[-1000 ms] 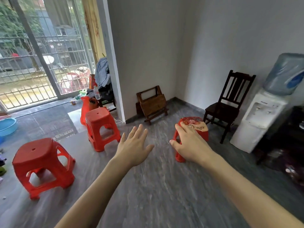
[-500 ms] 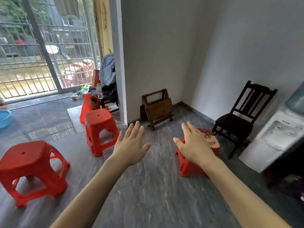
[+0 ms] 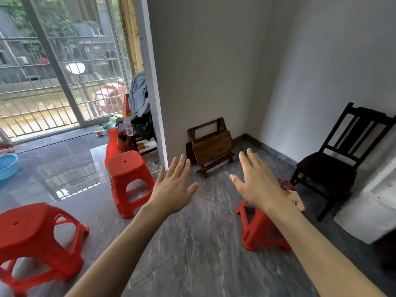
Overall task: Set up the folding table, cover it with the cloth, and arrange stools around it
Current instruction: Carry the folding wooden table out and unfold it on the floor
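Note:
A small wooden folding table (image 3: 211,145) leans folded against the grey wall, ahead of both hands. My left hand (image 3: 174,186) and my right hand (image 3: 258,185) are stretched out in the air toward it, fingers straight, holding nothing. Three red plastic stools stand on the floor: one (image 3: 128,179) left of my left hand, one (image 3: 36,236) at the near left, and one (image 3: 263,232) under my right forearm. A patterned cloth (image 3: 293,197) lies on top of that right stool, partly hidden by my wrist.
A dark wooden chair (image 3: 340,161) stands at the right wall, with a white water dispenser (image 3: 368,211) beside it. A blue basin (image 3: 7,167) sits at the far left by the barred glass door. Bottles, a red bag and clothes clutter the pillar's left side.
The view has moved closer to the folding table and both hands have risen toward it. The stools and chair now sit nearer and lower in view.

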`<state>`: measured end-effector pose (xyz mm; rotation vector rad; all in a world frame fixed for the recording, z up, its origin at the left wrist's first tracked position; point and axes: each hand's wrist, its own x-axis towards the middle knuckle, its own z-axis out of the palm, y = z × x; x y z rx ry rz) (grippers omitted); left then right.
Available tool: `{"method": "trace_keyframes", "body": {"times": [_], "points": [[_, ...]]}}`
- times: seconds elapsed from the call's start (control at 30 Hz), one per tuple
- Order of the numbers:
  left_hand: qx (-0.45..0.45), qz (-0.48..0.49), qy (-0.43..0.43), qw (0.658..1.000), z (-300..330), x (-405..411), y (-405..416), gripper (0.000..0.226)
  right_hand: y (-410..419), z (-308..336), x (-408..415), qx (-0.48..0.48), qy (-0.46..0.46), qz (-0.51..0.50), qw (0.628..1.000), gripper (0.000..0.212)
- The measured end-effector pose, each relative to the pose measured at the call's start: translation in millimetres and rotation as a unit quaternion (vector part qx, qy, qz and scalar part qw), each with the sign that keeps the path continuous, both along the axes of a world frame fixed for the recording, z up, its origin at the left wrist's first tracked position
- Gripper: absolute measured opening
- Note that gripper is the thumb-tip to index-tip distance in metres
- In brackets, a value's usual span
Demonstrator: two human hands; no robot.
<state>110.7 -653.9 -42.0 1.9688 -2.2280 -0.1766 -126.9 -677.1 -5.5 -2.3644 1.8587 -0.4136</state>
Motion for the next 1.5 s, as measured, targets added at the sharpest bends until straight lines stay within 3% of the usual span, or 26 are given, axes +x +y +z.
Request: {"method": "trace_keyframes", "body": {"times": [0.1,0.4,0.83,1.03,1.27,1.5], "points": [[-0.016,0.014,-0.01,1.0,-0.6,-20.1,-57.7,0.074,-46.8,-4.1,-20.7,-0.039,0.038,-0.01,0.998,0.071],[-0.04,0.051,-0.009,0.998,-5.9,-59.7,-176.6,0.073,-162.3,-24.9,-46.0,-0.049,0.039,-0.039,0.997,0.072],[-0.019,0.116,0.031,0.993,-38.7,-27.8,-347.8,0.072,-346.2,-49.4,2.4,-0.001,-0.018,-0.053,0.998,0.072],[-0.031,0.106,0.026,0.993,-41.9,1.3,-454.6,0.071,-453.4,-59.2,33.3,-0.004,-0.015,0.013,1.0,0.068],[-0.013,0.07,0.023,0.997,-40.8,19.5,-554.8,0.069,-553.5,-68.4,42.3,0.01,0.002,0.003,1.0,0.068],[0.006,0.051,0.012,0.999,-46.6,35.0,-629.0,0.068,-629.5,-74.0,50.5,0.036,-0.039,-0.01,0.999,0.069]]}}
